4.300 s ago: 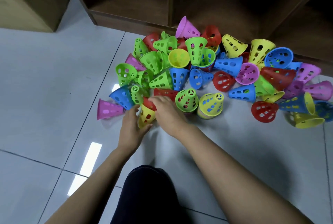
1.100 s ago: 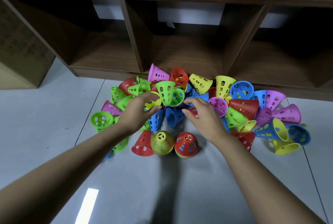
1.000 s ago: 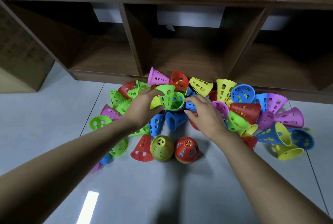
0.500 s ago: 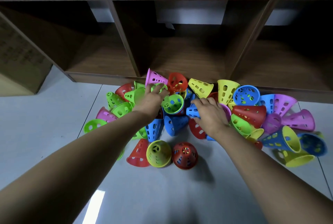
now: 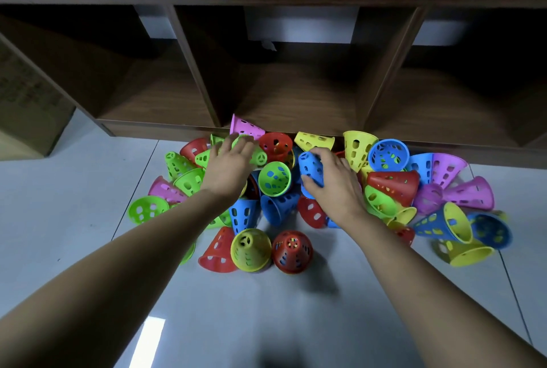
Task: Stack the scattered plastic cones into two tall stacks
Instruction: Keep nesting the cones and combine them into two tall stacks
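Grey floor (image 5: 266, 317), centre frame: right hand (image 5: 334, 190) grips a blue cone (image 5: 310, 168), narrow end up-frame; left hand (image 5: 228, 168), fingers straight, lies over a green cone (image 5: 260, 158) just to its left.

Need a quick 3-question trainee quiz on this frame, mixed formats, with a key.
1. True or false: the right hand grips a blue cone.
2. Which cone lies just beyond the left hand, at the foot of the shelf? A. pink cone B. orange cone C. white cone
3. Fill in: the pile lies on the grey tiled ____.
Key: 1 true; 2 A; 3 floor.
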